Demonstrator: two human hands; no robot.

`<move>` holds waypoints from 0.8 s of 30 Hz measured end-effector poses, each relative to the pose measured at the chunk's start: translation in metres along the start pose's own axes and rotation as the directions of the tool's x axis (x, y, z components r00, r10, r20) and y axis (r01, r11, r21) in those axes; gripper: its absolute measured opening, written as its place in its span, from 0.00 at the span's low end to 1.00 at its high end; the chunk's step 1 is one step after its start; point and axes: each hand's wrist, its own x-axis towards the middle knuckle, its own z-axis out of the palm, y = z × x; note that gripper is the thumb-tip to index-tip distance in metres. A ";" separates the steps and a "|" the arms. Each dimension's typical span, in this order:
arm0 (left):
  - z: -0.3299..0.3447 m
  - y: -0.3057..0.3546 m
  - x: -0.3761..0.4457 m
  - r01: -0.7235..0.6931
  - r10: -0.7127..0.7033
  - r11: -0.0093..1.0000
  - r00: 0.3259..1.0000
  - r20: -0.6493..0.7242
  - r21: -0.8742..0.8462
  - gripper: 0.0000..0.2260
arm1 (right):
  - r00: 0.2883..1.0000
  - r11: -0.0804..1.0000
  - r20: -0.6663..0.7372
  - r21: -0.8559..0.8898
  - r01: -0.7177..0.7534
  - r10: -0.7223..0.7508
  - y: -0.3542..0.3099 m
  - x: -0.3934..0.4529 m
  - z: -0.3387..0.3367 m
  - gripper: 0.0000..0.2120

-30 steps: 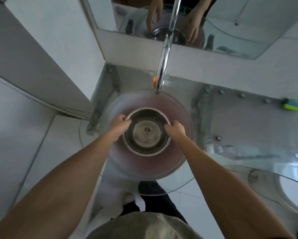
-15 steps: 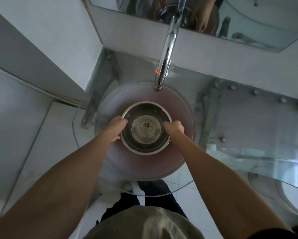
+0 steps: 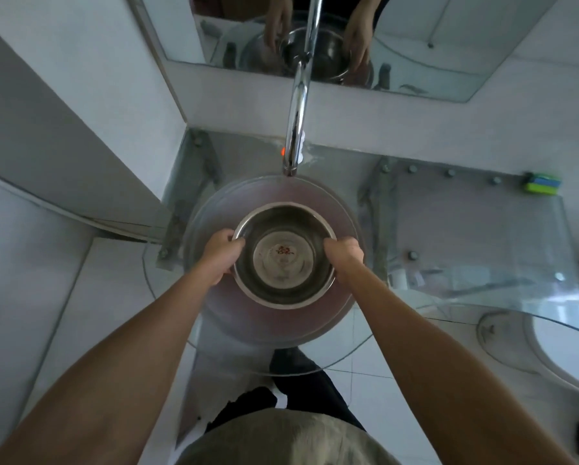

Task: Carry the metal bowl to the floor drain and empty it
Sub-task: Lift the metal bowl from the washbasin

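A round metal bowl (image 3: 284, 255) with liquid in it and a red mark on its bottom sits over the frosted glass basin (image 3: 315, 196). My left hand (image 3: 219, 255) grips its left rim and my right hand (image 3: 345, 260) grips its right rim. The mirror (image 3: 432, 45) above shows the bowl held between both hands. No floor drain is in view.
A chrome tap (image 3: 298, 112) arches over the basin's far edge. The glass counter (image 3: 482, 246) runs to the right with a green and blue sponge (image 3: 543, 186) at its back. A white toilet (image 3: 576, 347) stands at lower right. Tiled floor shows below, with a wall corner at left.
The bowl looks larger and nearer to the camera than before, held in both hands, and it now sits higher over the basin.
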 end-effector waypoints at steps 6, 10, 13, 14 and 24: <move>-0.004 0.015 -0.033 -0.229 0.229 0.961 0.973 0.016 0.158 0.08 | 0.998 0.994 -0.056 0.103 -0.027 0.033 0.019 -0.046 -0.026 0.21; 0.001 0.024 -0.057 -0.318 0.322 0.924 0.947 0.016 0.212 0.09 | 0.993 0.974 -0.115 0.227 -0.012 0.039 0.045 -0.076 -0.041 0.21; 0.012 0.032 -0.080 -0.388 0.381 0.897 0.922 0.073 0.213 0.10 | 0.985 0.944 -0.149 0.328 -0.030 0.083 0.071 -0.099 -0.055 0.19; 0.019 0.036 -0.088 -0.412 0.401 0.886 0.911 0.096 0.212 0.09 | 0.982 0.933 -0.170 0.359 -0.020 0.087 0.081 -0.107 -0.062 0.17; 0.119 0.045 -0.168 -0.555 0.478 0.811 0.811 0.337 0.186 0.08 | 0.922 0.853 -0.330 0.522 -0.001 0.203 0.192 -0.156 -0.138 0.12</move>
